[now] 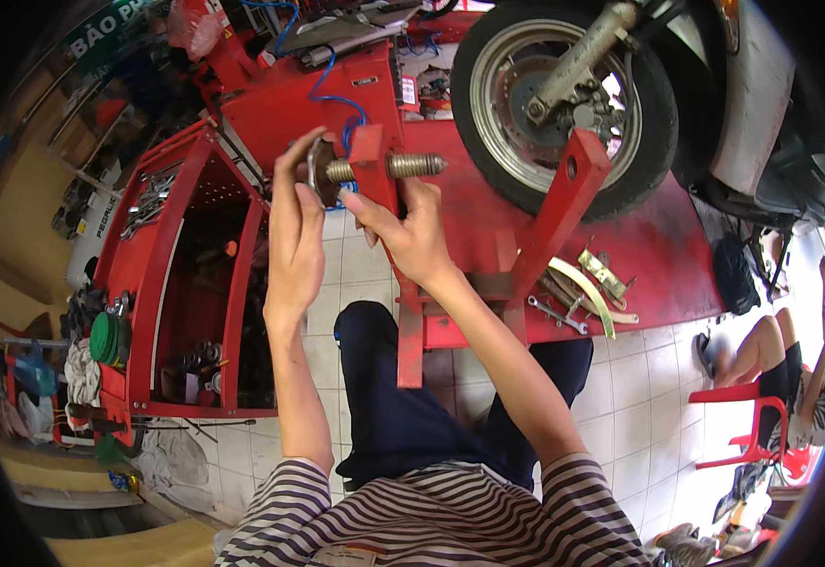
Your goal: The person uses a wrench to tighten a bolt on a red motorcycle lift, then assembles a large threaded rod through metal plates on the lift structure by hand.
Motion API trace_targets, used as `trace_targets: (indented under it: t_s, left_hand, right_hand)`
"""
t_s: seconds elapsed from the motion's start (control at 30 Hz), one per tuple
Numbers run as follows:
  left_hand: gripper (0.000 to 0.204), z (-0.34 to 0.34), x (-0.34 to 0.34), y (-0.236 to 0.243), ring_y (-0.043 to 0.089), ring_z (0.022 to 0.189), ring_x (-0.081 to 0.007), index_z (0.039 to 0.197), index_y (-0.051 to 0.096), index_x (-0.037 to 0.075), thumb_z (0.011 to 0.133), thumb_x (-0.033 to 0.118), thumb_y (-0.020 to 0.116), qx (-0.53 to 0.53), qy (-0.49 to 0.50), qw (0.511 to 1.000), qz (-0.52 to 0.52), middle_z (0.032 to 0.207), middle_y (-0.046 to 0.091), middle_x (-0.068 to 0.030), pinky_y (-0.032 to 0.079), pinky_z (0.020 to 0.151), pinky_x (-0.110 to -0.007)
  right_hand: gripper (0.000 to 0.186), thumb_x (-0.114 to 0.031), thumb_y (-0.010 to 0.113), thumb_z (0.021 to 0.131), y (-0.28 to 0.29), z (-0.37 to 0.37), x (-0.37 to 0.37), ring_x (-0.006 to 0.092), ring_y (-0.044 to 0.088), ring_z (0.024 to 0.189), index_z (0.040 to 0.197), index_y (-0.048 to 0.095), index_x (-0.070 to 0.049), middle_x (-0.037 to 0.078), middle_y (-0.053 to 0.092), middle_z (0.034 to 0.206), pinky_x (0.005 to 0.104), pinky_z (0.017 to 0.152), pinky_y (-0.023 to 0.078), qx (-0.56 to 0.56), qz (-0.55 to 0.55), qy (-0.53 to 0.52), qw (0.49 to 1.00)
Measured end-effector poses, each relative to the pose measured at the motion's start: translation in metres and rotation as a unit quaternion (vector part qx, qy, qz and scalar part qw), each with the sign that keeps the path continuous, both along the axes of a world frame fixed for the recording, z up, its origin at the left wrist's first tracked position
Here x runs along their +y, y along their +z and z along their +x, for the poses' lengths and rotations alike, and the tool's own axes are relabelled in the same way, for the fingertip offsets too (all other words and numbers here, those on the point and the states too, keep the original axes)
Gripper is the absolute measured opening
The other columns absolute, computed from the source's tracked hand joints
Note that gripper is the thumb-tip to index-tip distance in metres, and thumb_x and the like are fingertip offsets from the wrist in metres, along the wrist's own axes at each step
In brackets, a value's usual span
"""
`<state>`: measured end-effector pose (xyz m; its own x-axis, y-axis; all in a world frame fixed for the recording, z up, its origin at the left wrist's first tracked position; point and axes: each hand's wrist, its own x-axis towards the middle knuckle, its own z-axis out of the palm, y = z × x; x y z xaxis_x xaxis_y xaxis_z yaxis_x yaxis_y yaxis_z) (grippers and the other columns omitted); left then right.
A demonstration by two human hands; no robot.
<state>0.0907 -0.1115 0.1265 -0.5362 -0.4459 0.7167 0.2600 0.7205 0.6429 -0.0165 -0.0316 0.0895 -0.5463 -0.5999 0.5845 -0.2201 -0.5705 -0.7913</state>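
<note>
A red metal clamp frame stands in front of me, with two uprights. A thick threaded screw passes through the top of its left upright, its pointed end toward the right. My left hand has its fingers curled about the dark round handwheel on the screw's left end. Just below the screw, my right hand wraps round the left upright, thumb toward the handwheel. The right upright leans beside a motorbike wheel; no hand touches it.
Spanners and metal parts lie on the red lift platform. On my left stands a red tool trolley with several spanners on top. A blue hose hangs behind. At right, a person sits near a red chair.
</note>
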Motion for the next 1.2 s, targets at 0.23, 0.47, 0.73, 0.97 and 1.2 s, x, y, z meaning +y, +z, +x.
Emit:
trace_targets:
  t_s: [0.23,0.47,0.73,0.97,1.2]
  left_hand:
    - [0.046,-0.003,-0.012,0.002,0.056,0.099,-0.0156,0.129,0.05,0.002,0.1,0.037,0.042,0.037,-0.029,0.995,-0.091,0.119,0.058,-0.0098,0.043,0.085,-0.03]
    - [0.048,-0.003,-0.009,0.002,0.054,0.104,-0.0175,0.129,0.048,0.003,0.102,0.04,0.035,0.056,-0.044,0.996,0.046,0.123,0.054,-0.0113,0.041,0.09,-0.032]
    - [0.051,-0.006,-0.009,0.013,0.053,0.09,-0.0157,0.121,0.052,0.0,0.102,0.043,0.031,-0.032,-0.053,0.997,0.051,0.107,0.058,-0.0091,0.041,0.084,-0.031]
    - [0.065,-0.002,0.0,0.003,0.051,0.098,-0.0172,0.117,0.058,-0.001,0.101,0.051,0.024,0.097,0.04,0.99,0.092,0.11,0.06,-0.01,0.039,0.085,-0.032]
    - [0.053,-0.004,-0.003,0.014,0.052,0.101,-0.022,0.113,0.059,0.001,0.103,0.041,0.026,0.045,-0.041,0.998,0.013,0.114,0.059,-0.0123,0.039,0.086,-0.034]
  right_hand:
    - [0.029,-0.022,0.07,0.084,-0.003,-0.004,-0.006,0.0078,0.053,0.05,0.096,0.059,0.003,0.003,0.057,0.063,0.024,0.044,0.042,0.029,-0.062,-0.017,0.998]
    - [0.029,-0.021,0.071,0.084,-0.002,-0.004,-0.005,0.0077,0.053,0.05,0.096,0.06,0.003,0.002,0.057,0.063,0.0238,0.044,0.041,0.041,-0.043,-0.017,0.998]
    - [0.029,-0.02,0.071,0.083,-0.007,-0.01,-0.006,0.0071,0.052,0.05,0.097,0.06,0.002,0.002,0.057,0.063,0.0241,0.044,0.041,0.035,-0.049,-0.03,0.998]
    - [0.026,-0.019,0.071,0.084,-0.006,-0.003,-0.008,0.0066,0.05,0.049,0.094,0.06,0.002,0.002,0.056,0.063,0.0237,0.045,0.04,0.029,-0.06,-0.024,0.998]
    - [0.037,-0.027,0.076,0.078,-0.006,-0.006,-0.001,0.0158,0.062,0.068,0.098,0.063,0.002,0.01,0.067,0.078,0.0308,0.065,0.049,0.002,0.033,-0.017,0.999]
